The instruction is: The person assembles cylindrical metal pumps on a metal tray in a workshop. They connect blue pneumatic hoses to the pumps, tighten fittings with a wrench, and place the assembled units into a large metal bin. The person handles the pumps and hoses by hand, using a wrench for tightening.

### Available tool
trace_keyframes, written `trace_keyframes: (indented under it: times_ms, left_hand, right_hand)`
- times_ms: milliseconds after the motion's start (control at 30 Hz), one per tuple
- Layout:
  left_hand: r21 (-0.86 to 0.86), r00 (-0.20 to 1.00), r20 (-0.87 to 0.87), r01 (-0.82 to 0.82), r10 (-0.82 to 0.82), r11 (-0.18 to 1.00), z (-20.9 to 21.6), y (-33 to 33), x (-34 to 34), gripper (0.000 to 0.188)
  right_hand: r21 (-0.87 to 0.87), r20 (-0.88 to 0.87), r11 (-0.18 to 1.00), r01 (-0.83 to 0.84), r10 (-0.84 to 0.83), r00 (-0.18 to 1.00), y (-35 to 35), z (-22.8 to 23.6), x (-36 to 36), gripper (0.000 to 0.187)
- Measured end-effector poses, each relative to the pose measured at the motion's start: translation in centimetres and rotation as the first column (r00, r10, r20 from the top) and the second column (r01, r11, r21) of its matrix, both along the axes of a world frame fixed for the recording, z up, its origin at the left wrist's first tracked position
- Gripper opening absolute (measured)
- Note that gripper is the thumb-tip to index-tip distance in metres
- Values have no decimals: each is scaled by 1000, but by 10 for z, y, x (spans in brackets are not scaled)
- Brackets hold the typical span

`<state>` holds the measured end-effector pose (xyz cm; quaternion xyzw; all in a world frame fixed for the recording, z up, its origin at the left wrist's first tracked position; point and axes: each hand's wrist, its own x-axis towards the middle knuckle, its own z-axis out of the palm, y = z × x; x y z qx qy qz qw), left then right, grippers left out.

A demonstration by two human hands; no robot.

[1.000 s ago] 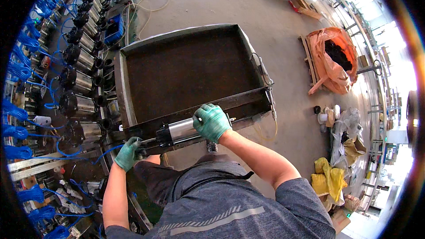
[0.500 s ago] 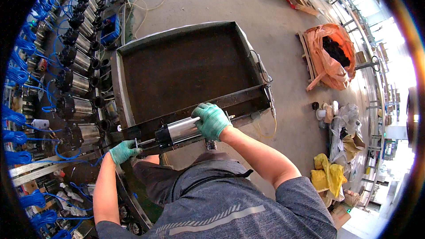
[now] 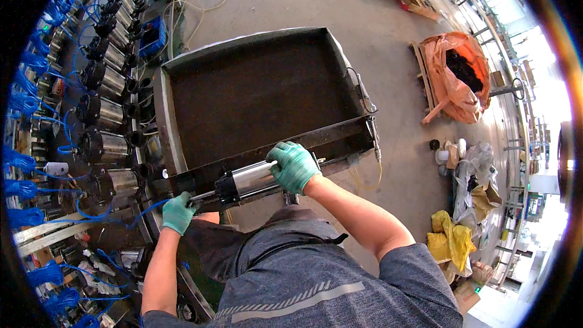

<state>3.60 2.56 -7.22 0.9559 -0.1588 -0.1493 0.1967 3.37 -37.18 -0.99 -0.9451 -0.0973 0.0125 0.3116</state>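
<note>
A shiny steel pump body (image 3: 252,180) with a black end piece (image 3: 226,189) lies along the near ledge of a dark tank. My right hand (image 3: 294,167), in a green glove, is wrapped over the right end of the steel cylinder. A small pale tip (image 3: 272,164) shows by its thumb; what it is I cannot make out. Left of the black end, a thin metal rod (image 3: 204,195) sticks out. My left hand (image 3: 178,212), also green-gloved, is closed around the rod's outer end, partly hiding it.
The wide, shallow tank (image 3: 255,94) sits just ahead. Rows of similar steel pumps (image 3: 109,113) with coiled blue cables (image 3: 23,188) line the left side. On the right stand an orange sack (image 3: 448,98) of black pieces and a yellow bag (image 3: 450,240).
My left hand has shifted right, closer to the black end piece, and its wrist has turned. My right hand stays on the steel cylinder.
</note>
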Motion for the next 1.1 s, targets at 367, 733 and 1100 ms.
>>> trace_keyframes:
  times_ms: [367,733,1100]
  left_hand:
    - [-508,875,-453,-411,171,757,-27,12,-11,32]
    - [58,850,-526,23,11,998,13,2,32,21]
    - [82,974,222,-73,53,994,-15,-4,-16,26]
  right_hand:
    - [-3,25,1000,-11,11,1000,1,-3,0,14]
    - [21,53,1000,-19,18,998,-1,-6,3,14]
    - [37,44,999,-8,6,999,4,-2,-3,12]
